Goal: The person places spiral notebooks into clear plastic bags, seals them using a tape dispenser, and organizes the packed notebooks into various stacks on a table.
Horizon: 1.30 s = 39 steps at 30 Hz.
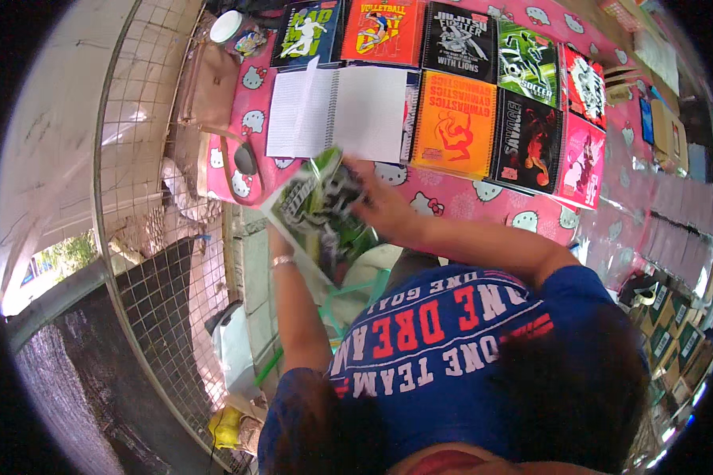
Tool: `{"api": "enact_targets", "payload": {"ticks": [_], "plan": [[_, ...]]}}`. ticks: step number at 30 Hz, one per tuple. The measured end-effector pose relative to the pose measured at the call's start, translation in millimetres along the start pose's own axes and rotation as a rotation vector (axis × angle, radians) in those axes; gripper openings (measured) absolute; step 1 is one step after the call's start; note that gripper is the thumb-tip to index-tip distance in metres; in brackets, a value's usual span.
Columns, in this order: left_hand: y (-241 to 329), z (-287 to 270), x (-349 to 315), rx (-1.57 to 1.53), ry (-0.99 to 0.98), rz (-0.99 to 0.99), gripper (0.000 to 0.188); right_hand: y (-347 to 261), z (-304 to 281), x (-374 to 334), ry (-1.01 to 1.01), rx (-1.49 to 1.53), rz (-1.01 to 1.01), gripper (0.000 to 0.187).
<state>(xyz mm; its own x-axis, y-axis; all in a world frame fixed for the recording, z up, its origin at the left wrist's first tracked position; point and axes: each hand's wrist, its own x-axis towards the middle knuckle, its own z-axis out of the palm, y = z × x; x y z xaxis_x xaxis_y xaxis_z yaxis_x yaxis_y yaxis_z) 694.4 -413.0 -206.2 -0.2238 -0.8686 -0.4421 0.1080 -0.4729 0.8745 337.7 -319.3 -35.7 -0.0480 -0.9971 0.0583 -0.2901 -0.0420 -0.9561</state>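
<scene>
Between my hands, over the table's near edge, is a glossy green cover (325,214) printed with a sports figure. It is tilted, with a pale border along its left side; whether it is a loose sheet or a whole notebook I cannot tell. My left hand (280,244) grips it from underneath, its fingers hidden behind it and a bracelet at the wrist. My right hand (388,210) touches its upper right part, fingers blurred by motion. Just beyond lies an open spiral notebook (370,111), lined pages on its left and a blank white page on its right.
Several sports-themed spiral notebooks, including an orange one (454,127) and a black one (528,142), lie on the pink cartoon-cat tablecloth (459,207). A jar with a white lid (228,28) and sunglasses (245,158) sit at the left, by wire mesh (162,293). Boxes (673,328) are stacked at right.
</scene>
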Motion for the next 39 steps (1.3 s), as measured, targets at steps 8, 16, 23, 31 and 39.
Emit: {"api": "enact_targets", "payload": {"ticks": [8, 16, 23, 31, 39], "plan": [[-3, 106, -34, 1.516, 0.035, 0.248, 0.088, 93, 49, -8, -0.324, -0.2, 0.307, 0.046], [32, 142, -21, 1.792, 0.089, 0.159, 0.078, 201, -426, -77, 1.323, -1.171, 0.885, 0.06], [104, 357, -48, 1.262, -0.106, 1.16, 0.047, 138, -415, -61, 1.213, -0.673, 0.283, 0.036], [141, 447, -95, 1.268, -0.366, 1.099, 0.035, 14, -307, -102, 0.429, -0.286, -0.14, 0.039], [85, 172, -15, 0.787, -0.098, 0.21, 0.046, 251, -466, -258, 0.591, -1.361, 0.683, 0.066]]}}
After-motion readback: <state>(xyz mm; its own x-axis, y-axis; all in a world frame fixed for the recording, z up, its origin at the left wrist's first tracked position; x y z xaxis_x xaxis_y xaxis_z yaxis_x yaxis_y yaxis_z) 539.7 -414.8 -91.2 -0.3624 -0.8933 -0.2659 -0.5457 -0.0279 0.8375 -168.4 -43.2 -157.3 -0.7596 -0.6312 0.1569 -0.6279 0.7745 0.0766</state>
